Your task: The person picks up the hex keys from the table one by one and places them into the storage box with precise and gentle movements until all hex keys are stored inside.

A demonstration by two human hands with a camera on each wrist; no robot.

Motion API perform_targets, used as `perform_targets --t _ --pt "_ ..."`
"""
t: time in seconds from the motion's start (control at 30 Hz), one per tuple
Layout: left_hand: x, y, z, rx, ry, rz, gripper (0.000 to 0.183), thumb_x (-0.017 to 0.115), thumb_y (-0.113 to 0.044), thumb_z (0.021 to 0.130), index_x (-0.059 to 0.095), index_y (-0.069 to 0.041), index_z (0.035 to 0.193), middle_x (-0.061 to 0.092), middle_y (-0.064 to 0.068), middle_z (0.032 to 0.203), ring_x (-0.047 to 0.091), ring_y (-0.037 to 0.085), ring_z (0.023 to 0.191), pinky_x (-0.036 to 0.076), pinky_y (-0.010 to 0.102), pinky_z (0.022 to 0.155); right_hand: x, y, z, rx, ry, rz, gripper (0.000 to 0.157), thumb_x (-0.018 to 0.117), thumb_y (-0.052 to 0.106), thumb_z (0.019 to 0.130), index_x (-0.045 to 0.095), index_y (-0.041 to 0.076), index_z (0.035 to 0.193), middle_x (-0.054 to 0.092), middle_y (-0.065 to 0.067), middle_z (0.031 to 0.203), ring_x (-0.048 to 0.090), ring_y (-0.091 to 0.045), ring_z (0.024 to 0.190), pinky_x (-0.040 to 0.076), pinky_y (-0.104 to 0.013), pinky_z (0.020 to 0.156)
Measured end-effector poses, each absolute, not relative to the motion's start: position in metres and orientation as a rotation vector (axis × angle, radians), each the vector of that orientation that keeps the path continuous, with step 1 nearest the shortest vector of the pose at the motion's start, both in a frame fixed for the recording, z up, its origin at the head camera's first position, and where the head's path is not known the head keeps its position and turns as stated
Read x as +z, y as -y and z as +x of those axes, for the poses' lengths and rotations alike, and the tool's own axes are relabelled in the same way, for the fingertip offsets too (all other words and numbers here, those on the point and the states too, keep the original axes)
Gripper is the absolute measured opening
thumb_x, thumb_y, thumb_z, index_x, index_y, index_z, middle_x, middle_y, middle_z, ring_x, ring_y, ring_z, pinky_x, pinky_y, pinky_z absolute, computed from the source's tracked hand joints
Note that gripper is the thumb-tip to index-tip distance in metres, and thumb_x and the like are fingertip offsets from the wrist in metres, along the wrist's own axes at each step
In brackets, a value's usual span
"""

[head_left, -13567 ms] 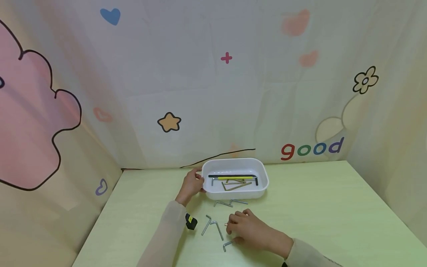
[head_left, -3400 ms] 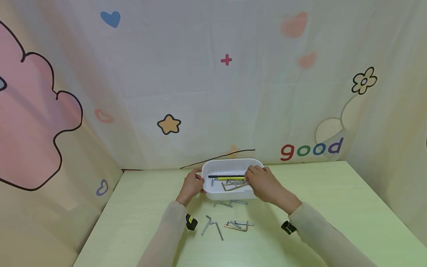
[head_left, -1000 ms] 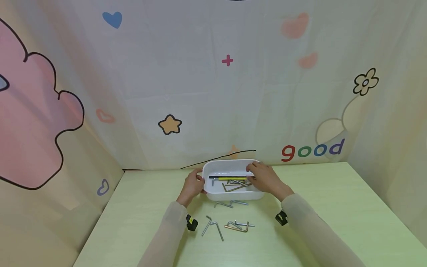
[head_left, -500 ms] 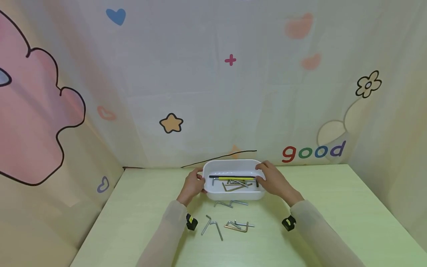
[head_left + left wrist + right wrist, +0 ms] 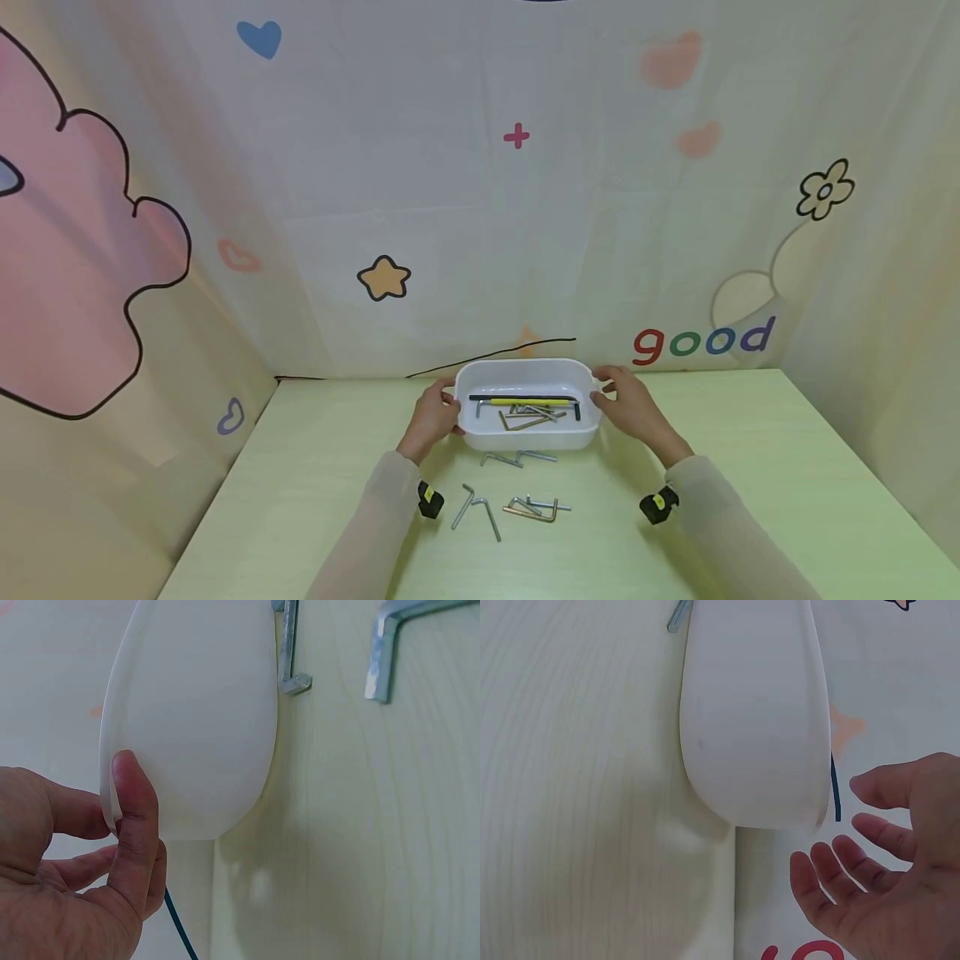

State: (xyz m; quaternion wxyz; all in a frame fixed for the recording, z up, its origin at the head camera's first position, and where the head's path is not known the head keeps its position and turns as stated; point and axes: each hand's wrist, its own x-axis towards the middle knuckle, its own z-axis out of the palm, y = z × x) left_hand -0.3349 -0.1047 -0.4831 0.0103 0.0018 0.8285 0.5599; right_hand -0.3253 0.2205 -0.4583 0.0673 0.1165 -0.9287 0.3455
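Note:
A white plastic tray (image 5: 525, 440) stands at the back of the table. My left hand (image 5: 431, 417) pinches its left end, thumb on the outer wall and fingers at the rim in the left wrist view. My right hand (image 5: 633, 408) is beside the right end; the right wrist view shows its fingers loosely bent, apart from the tray and holding nothing. Inside the tray lie a long black hex key (image 5: 517, 397), a yellow-sleeved hex key (image 5: 528, 402) and several smaller brass and silver ones. The tray walls hide its contents from both wrist views.
Loose silver hex keys (image 5: 489, 518) lie in front of the tray, two of them close to its front wall. A copper-coloured hex key (image 5: 529, 513) overlaps silver ones nearer the middle. A printed curtain (image 5: 480, 208) rises behind the table.
The right hand, earlier among the loose keys and then inside the tray, has drawn back rightward past the tray's end. A silver hex key now lies on the brass ones. Left hand stays put.

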Motion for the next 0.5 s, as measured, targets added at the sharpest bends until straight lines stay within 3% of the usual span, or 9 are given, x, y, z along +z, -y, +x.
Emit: perform_targets --t 0.27,0.5 --pt "-0.4824 0.1054 -0.3350 1.741 -2.594 0.009 0.049 0.049 0.001 0.092 0.046 -0.001 0.140 0.053 0.012 0.096 0.055 0.012 0.055 0.062 0.044 0.064 -0.4615 -0.2260 -0.3298 1.150 2.880 0.219 0.046 0.057 0.014 0.097 0.046 -0.005 0.137 0.054 -0.028 0.130 0.059 -0.043 0.114 0.057 -0.049 0.092" --pt "-0.4850 0.1058 -0.3363 1.731 -2.584 0.002 0.049 0.050 0.001 0.093 0.045 -0.001 0.141 0.053 0.013 0.097 0.056 0.013 0.057 0.063 0.042 0.064 -0.4623 -0.2243 -0.3322 1.356 2.904 0.153 0.049 0.054 0.009 0.097 0.041 -0.007 0.141 0.054 -0.031 0.129 0.062 -0.040 0.108 0.063 -0.036 0.073"
